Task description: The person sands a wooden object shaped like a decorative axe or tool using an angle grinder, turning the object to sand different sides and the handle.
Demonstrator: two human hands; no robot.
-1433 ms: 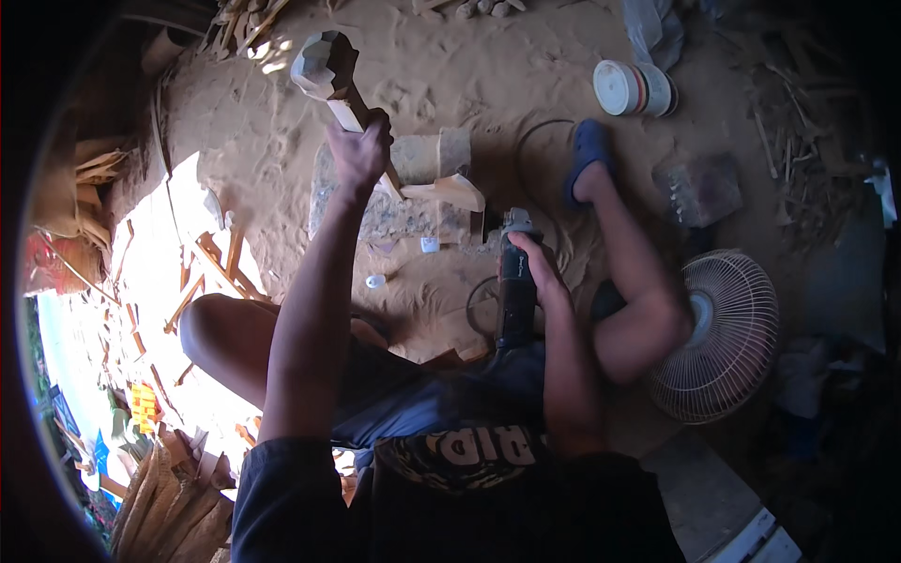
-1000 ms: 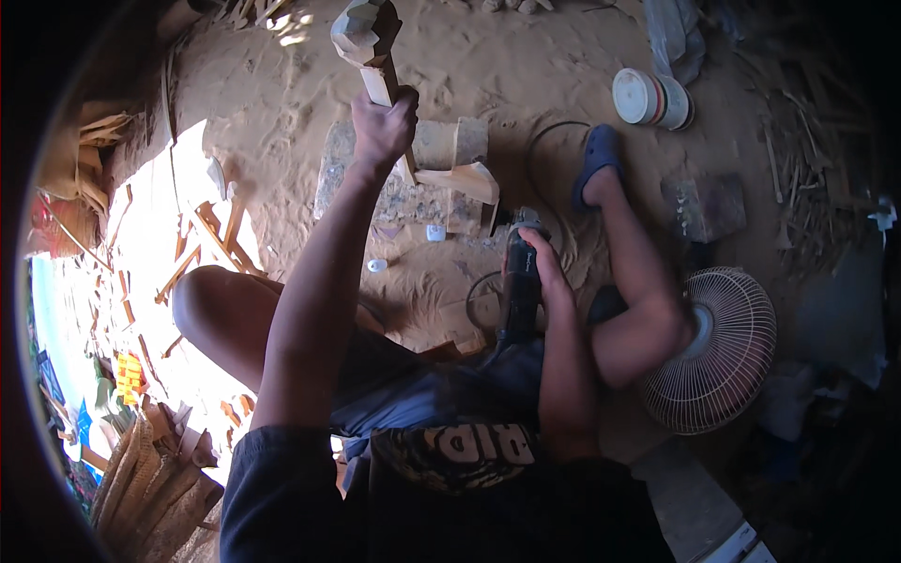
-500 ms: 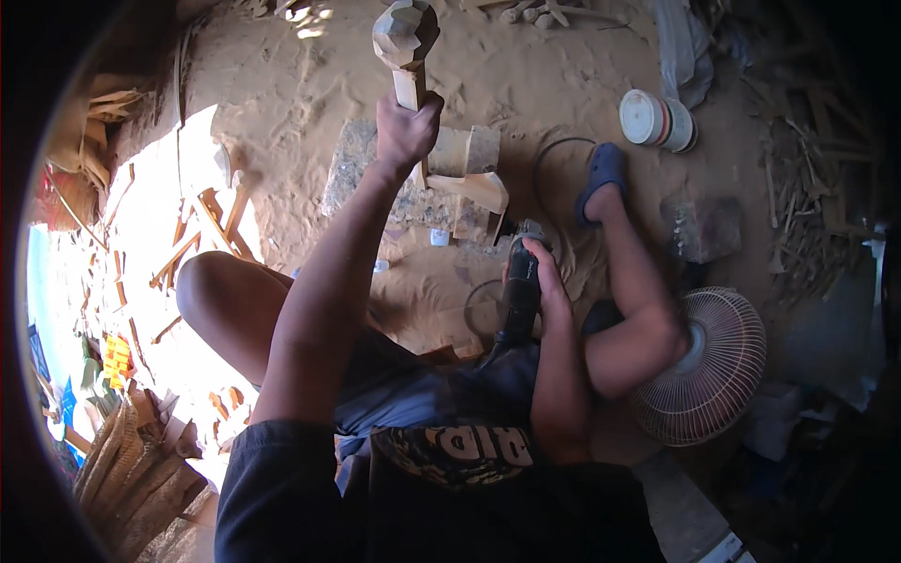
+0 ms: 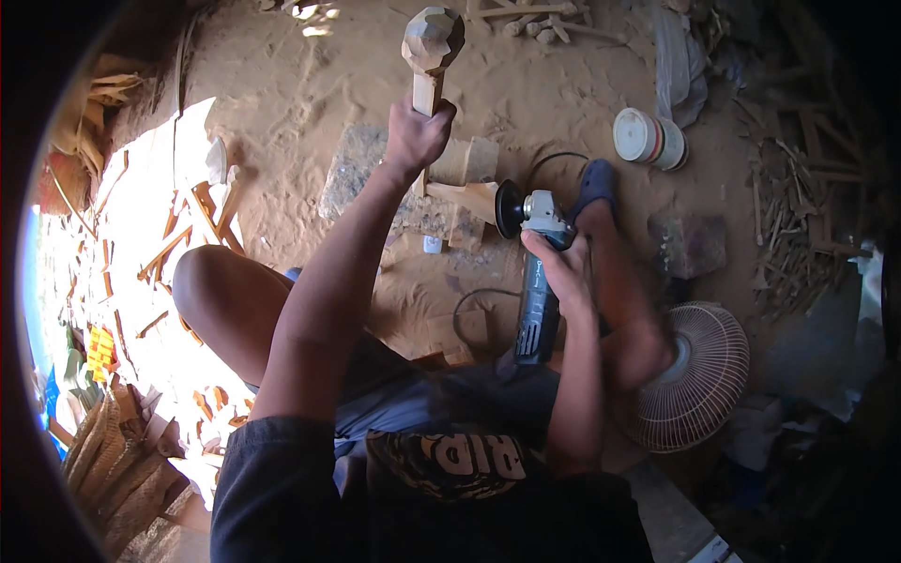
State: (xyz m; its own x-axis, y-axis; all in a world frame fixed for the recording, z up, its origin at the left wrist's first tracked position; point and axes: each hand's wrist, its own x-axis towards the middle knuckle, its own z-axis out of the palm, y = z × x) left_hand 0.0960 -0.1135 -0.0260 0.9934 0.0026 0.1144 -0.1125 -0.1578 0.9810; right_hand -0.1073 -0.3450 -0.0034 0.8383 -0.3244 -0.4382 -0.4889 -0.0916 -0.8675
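My left hand (image 4: 419, 139) is closed round the shaft of a carved wooden piece (image 4: 434, 42), whose faceted, rounded head points away from me. Below that hand a pale wooden arm (image 4: 466, 197) runs right; whether it belongs to the same piece I cannot tell. My right hand (image 4: 565, 269) grips a dark-bodied angle grinder (image 4: 536, 310) with a silver head. Its round black disc (image 4: 509, 208) stands upright at the tip of the pale arm, seemingly touching it. Under the wood lie a worn, stained block (image 4: 352, 174) and a short wooden log (image 4: 481, 159).
A cord (image 4: 469, 298) loops over the sand beside the grinder. To the right are a white tub (image 4: 636, 136), a caged fan (image 4: 699, 375) and a stained block (image 4: 688, 244). Wood scraps (image 4: 202, 220) lie on the left, and a stick pile (image 4: 784, 202) at far right.
My right hand has raised the grinder up and to the right, and its disc now shows side-on. My left hand and the wooden piece have shifted slightly right in the view.
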